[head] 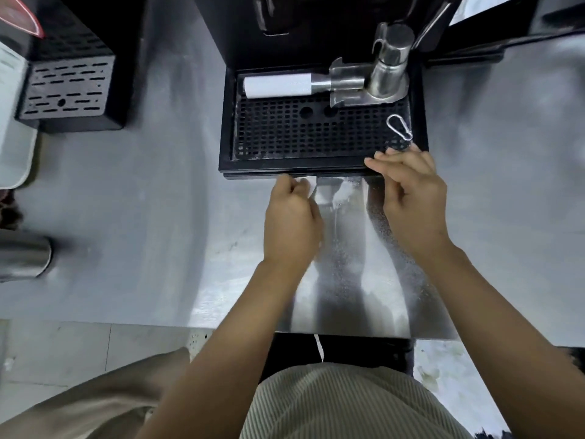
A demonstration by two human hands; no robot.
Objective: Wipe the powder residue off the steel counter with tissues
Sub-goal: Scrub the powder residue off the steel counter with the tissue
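White tissue (pixel 309 187) in left hand (pixel 291 217); powder specks (pixel 384 229) on steel counter (pixel 158 232), ctr-right.

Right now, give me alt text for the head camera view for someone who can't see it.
A left hand grips a white tissue on a powder-dusted steel counter in front of a black drip tray. The right hand rests on the tray's front right corner.

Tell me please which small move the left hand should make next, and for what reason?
Probably a short wipe to the right. The left hand grips the tissue just in front of the black drip tray, and on the steel counter a white patch of powder lies just right of the tissue, with finer specks trailing toward the near edge.
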